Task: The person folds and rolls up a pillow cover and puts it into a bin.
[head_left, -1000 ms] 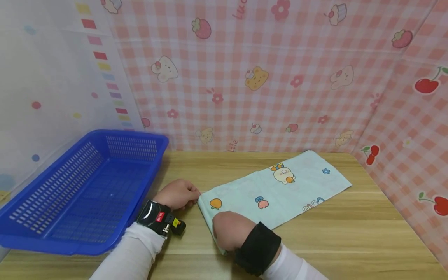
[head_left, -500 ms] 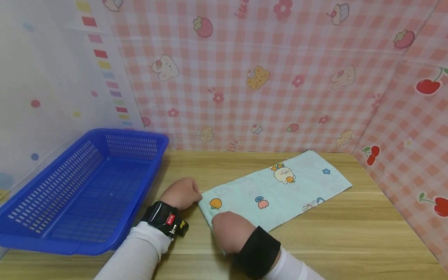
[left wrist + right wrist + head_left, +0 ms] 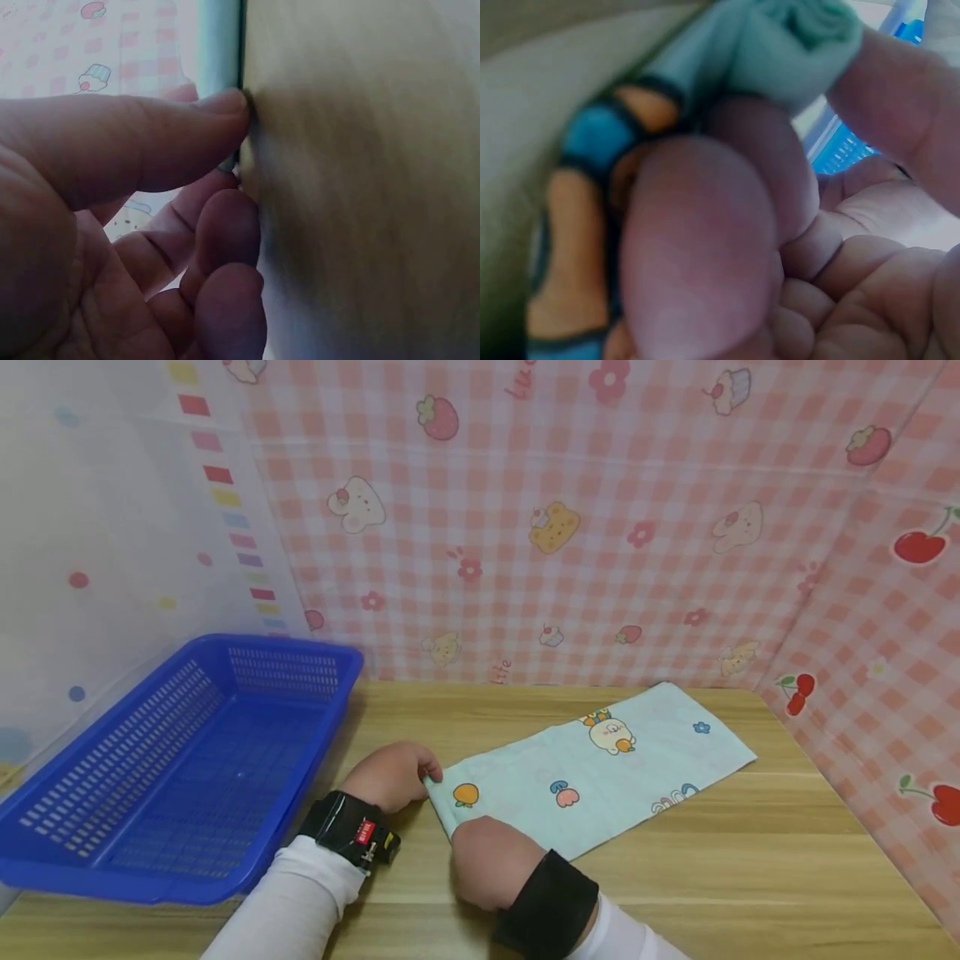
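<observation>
A mint-green cloth [image 3: 525, 785] printed with fruit and cartoon animals lies as a long flat strip slanting across the wooden table. Its left end is rolled up; the right wrist view shows the spiral of that roll [image 3: 802, 45]. My left hand [image 3: 393, 775] pinches the far corner of the rolled end; the thumb [image 3: 187, 139] presses on the cloth edge in the left wrist view. At the near corner, my right hand [image 3: 495, 862] grips the roll between thumb and curled fingers, and from above its back hides most of that corner.
A blue plastic basket [image 3: 315, 747] with slotted sides stands on the left, close to my left forearm. Pink checked fabric [image 3: 480, 602] covers the wall behind the wooden table [image 3: 720, 852], and more hangs on the right.
My left hand has shifted slightly right, and its fingers now reach over the cloth's far corner. The right hand keeps hold of the near corner and has moved very little.
</observation>
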### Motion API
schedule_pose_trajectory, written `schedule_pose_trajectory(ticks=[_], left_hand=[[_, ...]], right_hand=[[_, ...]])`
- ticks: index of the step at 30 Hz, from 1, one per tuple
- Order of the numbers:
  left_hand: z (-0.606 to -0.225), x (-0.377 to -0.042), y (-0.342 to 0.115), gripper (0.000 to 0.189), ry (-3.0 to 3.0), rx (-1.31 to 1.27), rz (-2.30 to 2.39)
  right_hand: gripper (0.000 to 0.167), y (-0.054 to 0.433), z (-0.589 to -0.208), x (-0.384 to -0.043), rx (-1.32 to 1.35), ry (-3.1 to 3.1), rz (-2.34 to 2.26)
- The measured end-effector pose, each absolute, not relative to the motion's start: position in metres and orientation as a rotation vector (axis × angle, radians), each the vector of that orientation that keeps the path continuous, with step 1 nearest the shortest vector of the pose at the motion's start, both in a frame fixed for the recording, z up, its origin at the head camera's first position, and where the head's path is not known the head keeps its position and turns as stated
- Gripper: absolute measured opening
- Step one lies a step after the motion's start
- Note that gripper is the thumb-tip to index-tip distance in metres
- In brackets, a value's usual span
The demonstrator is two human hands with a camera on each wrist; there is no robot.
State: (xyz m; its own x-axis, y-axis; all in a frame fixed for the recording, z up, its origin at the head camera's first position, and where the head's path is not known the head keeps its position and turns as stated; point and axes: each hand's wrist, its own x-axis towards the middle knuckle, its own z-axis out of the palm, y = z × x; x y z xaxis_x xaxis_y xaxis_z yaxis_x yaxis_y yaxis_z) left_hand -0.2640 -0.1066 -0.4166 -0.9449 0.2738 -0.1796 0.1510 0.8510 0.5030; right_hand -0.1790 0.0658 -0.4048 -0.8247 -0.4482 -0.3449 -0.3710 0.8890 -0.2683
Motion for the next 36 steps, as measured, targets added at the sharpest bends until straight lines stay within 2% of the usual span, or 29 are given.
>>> schedule_pose_trajectory(ticks=[6,17,24,32,36], left_hand=[[-0.418,-0.265,-0.105,0.026,2.782,0.294,0.696],[-0.419,-0.265,-0.105,0.022,2.781,0.319,0.688],[-0.42,-0.267,-0.104,0.014,2.779,0.349,0.644],[-0.419,-0.272,-0.095,0.016,2.799,0.375,0.589],[-0.416,-0.271,-0.091,0.008,2.82,0.363,0.609]], right_hand=[[0.011,0.068,-0.407,-0.184,-0.597,2.62,-0.244],[0.016,0.083,-0.423,-0.192,-0.585,2.557,-0.401],[0.014,0.084,-0.408,-0.188,-0.511,2.564,-0.396],[0.015,0.081,-0.406,-0.183,-0.577,2.641,-0.272],[0.017,0.077,-0.404,-0.177,-0.618,2.645,-0.229]])
